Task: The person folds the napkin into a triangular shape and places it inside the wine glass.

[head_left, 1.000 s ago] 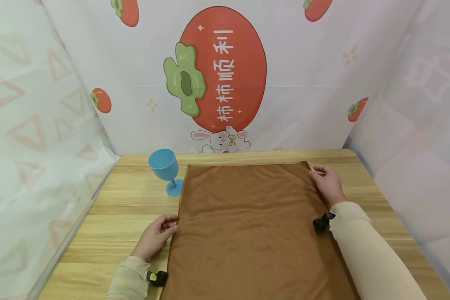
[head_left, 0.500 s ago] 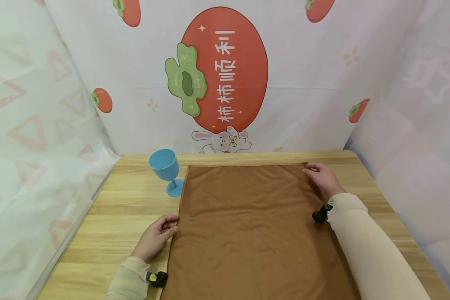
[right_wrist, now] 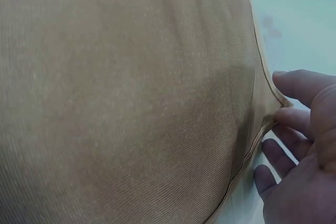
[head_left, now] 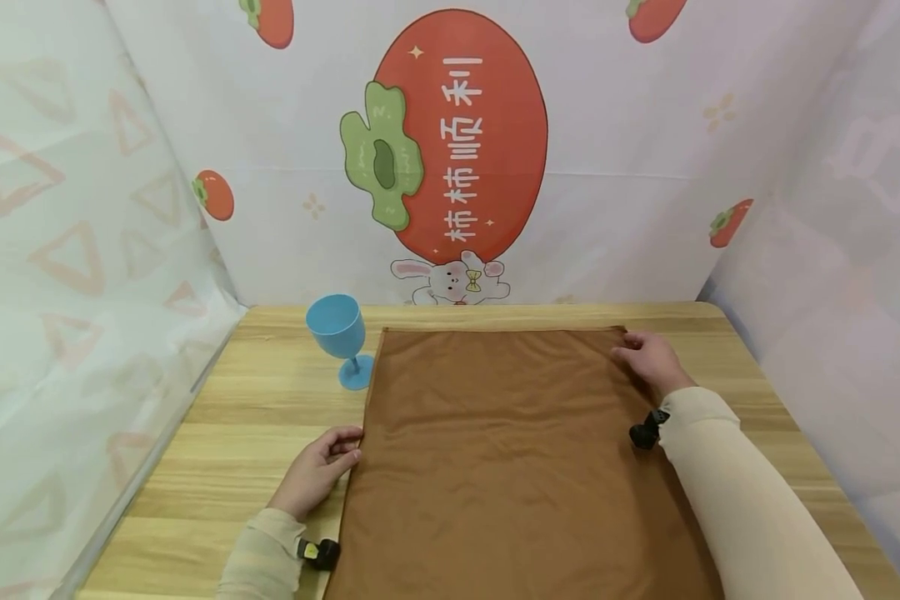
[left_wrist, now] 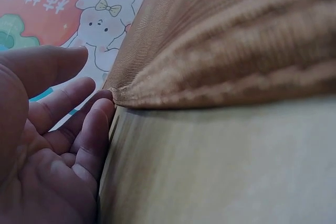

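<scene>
A brown cloth (head_left: 495,467) lies spread on the wooden table, with shallow wrinkles across it. My left hand (head_left: 318,471) rests at the cloth's left edge. Its fingertips (left_wrist: 105,100) touch that edge in the left wrist view, while the thumb stands apart from them. At the far right corner of the cloth is my right hand (head_left: 654,362). The right wrist view has its index fingertip (right_wrist: 281,114) against the corner and the thumb a little apart above it. A blue goblet (head_left: 337,327) stands upright just beyond the cloth's far left corner.
Bare wooden table (head_left: 255,400) shows to the left of the cloth, with a narrower strip on the right. A white printed backdrop (head_left: 607,192) rises behind the table's far edge, and pale sheets hang at both sides.
The right hand moved slightly inward over the far right corner, then slightly back outward. The left hand keeps its place at the cloth's edge. The whole view shifts slightly.
</scene>
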Tool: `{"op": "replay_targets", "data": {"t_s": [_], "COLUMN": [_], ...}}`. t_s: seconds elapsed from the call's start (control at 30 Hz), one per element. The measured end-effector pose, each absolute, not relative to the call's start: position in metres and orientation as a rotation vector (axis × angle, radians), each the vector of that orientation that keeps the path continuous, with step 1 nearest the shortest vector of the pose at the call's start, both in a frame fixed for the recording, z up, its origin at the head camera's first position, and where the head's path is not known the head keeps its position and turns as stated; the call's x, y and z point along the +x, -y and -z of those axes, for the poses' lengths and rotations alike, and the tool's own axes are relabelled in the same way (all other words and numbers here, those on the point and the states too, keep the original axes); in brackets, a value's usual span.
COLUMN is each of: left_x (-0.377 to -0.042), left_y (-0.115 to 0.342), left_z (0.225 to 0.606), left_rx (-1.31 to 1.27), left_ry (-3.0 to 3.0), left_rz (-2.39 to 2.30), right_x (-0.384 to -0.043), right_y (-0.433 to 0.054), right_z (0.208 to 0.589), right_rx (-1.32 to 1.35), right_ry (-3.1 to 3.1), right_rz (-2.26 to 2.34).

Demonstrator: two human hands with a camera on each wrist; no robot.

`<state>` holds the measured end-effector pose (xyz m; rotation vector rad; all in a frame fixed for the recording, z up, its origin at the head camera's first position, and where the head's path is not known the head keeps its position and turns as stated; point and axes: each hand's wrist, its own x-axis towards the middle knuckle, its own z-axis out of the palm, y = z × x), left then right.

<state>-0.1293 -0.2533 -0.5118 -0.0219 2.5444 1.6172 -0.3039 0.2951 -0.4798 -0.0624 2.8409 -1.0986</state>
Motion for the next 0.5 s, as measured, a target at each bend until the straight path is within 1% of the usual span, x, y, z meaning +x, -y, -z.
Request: {"op": "replay_targets", "data": {"t_s": [0.23, 0.5], "left_x": [-0.132, -0.131], "left_y": [0.254, 0.251], "left_z": [0.508, 0.509], "left_rx": [0.023, 0.056], "left_ry": [-2.524, -2.553], "left_rz": [-1.615, -1.533], "right_x": [-0.304, -0.309], "right_y": [-0.303, -0.310], "right_z": [0.479, 0.471], "right_rx": [-0.018, -0.034], "right_ry": [-2.875, -2.856], "right_rz": [1.100, 1.114]}}
